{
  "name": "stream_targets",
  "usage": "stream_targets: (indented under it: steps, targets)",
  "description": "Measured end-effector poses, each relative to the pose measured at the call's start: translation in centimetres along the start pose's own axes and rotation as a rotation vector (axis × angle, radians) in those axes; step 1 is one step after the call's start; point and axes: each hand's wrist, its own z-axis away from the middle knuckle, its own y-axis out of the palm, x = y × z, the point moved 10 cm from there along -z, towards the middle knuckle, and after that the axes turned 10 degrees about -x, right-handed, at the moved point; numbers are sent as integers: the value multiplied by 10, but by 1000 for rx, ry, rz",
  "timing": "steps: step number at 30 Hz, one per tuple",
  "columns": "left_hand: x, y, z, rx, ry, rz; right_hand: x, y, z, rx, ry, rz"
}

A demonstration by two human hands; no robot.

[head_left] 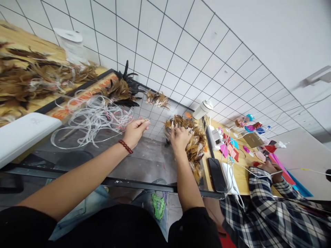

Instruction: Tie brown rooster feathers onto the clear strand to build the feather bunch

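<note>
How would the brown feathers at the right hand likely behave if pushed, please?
The brown feathers are probably light and flexible, being thin plumes. They may shift unevenly, since overlapping tips splay out beside the right hand.

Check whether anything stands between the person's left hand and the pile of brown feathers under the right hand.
Nothing visible does: only tabletop shows between the left hand and the brown feathers. The right hand touches the pile on its left side.
</note>
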Motion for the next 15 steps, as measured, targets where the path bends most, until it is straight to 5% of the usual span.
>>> stream_targets:
  steps: [7,15]
  targets:
    - [18,23,16,217,-157,68,52,-17,26,-44,-186,-399]
    - [25,35,29,306,-288,129,74,-12,35,-1,-289,-355]
